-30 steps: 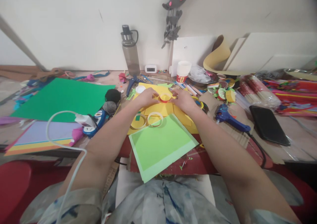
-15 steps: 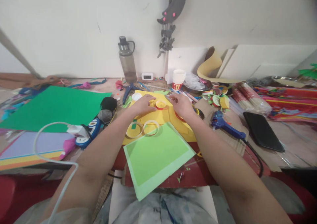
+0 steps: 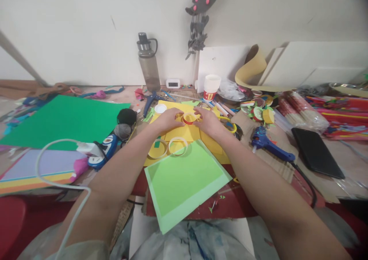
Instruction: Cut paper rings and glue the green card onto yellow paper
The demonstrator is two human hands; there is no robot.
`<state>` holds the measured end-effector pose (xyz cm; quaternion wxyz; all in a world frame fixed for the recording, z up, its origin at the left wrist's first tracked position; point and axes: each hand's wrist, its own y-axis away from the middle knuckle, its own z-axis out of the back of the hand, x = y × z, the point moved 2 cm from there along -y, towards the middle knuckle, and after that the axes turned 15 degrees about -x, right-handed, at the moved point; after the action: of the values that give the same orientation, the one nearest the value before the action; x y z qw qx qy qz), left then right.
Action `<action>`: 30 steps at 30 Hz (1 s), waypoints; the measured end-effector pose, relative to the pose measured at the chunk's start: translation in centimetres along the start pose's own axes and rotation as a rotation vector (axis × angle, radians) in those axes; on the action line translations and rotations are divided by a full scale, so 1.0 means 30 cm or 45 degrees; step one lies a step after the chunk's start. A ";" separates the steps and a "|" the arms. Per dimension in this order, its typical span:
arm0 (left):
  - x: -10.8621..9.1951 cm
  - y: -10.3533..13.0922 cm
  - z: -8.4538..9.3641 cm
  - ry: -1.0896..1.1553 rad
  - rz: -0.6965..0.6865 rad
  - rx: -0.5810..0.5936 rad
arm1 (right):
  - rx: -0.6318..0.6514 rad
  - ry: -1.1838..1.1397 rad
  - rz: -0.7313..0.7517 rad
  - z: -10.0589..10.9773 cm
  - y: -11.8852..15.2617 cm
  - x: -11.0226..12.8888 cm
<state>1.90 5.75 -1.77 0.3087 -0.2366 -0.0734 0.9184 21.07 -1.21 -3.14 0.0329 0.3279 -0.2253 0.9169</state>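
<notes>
A small ring with a red and yellow side (image 3: 189, 118) stands on yellow paper (image 3: 184, 136) between my two hands. My left hand (image 3: 171, 120) has its curved fingers at the ring's left side, and my right hand (image 3: 205, 120) has its fingers at the right side. Both hands appear closed on small yellow pieces joined to the ring, though the fingertips are blurred. Two pale rings (image 3: 178, 146) lie nearer me, beside light green sheets (image 3: 186, 179).
A blue glue gun (image 3: 270, 145) and a black phone (image 3: 317, 152) lie on the right. Behind are a paper cup (image 3: 211, 87) and a bottle (image 3: 148, 62). Green paper (image 3: 66, 122) and a white cable (image 3: 38, 162) are at left.
My right hand has come in to the ring's right side. My left hand stays at its left side. The camera view has shifted slightly.
</notes>
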 end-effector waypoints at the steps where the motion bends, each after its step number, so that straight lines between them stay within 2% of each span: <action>1: 0.000 0.000 0.000 -0.001 0.003 -0.001 | -0.005 -0.002 0.005 -0.002 -0.001 0.000; 9: 0.010 0.001 -0.008 0.038 0.028 -0.006 | -0.045 -0.044 0.022 -0.002 -0.006 -0.014; 15: 0.019 0.000 0.003 0.144 0.087 0.054 | -0.061 -0.015 0.044 0.001 -0.008 -0.037; 23: 0.019 -0.003 0.000 0.069 0.033 0.040 | -0.010 0.124 0.062 -0.004 -0.001 -0.028; 30: 0.023 0.002 0.001 -0.093 0.138 0.000 | -0.047 0.196 0.092 -0.002 0.000 -0.024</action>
<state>1.37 6.13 -2.02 0.2555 -0.2067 -0.0715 0.9418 21.60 -1.12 -3.64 0.0231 0.2475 -0.2507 0.9356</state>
